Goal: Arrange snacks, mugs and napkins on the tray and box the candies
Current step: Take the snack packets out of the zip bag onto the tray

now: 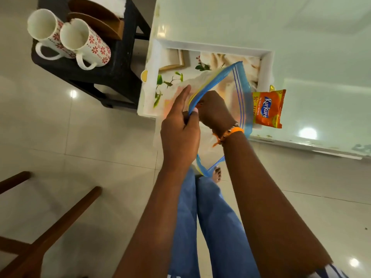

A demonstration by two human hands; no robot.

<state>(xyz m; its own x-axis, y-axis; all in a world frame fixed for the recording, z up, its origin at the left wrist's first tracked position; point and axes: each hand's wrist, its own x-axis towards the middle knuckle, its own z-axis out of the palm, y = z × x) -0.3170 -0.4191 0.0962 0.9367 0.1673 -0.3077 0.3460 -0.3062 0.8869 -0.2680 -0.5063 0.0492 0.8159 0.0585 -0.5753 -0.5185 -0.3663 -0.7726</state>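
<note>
I hold a clear zip bag (239, 93) with a blue and yellow seal strip above the white tray (267, 63). My left hand (180, 127) pinches the bag's rim. My right hand (214, 111) is inside the bag's mouth, fingers hidden. Something orange shows faintly through the plastic. An orange Kurkure snack packet (269, 109) leans on the tray's right edge. Two white mugs (66, 37) with red flower prints stand on a black stool (120, 63) at the upper left. Behind them a wooden napkin holder (100, 19) holds white napkins (108, 1).
The tray, with a leaf and flower print on its floor, rests on a white glossy table (281, 27). Wooden chair legs (50, 227) cross the lower left. My jeans-clad legs and a bare foot (217, 174) are on the tiled floor below the bag.
</note>
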